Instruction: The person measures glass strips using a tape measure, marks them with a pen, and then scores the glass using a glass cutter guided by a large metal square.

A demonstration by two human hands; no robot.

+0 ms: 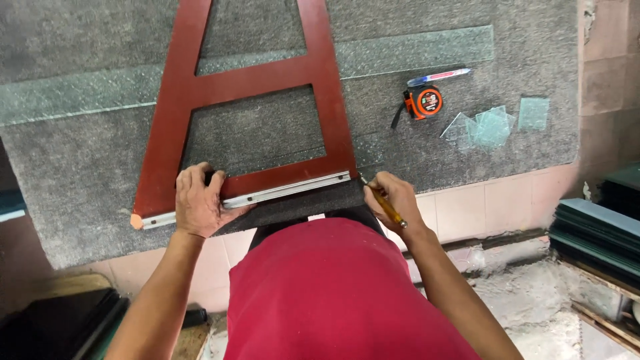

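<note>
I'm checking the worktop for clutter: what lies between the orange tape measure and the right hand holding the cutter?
In the head view, only bare grey carpeted worktop lies between the tape measure and the right hand; the glass offcuts sit off to the side.
</note>
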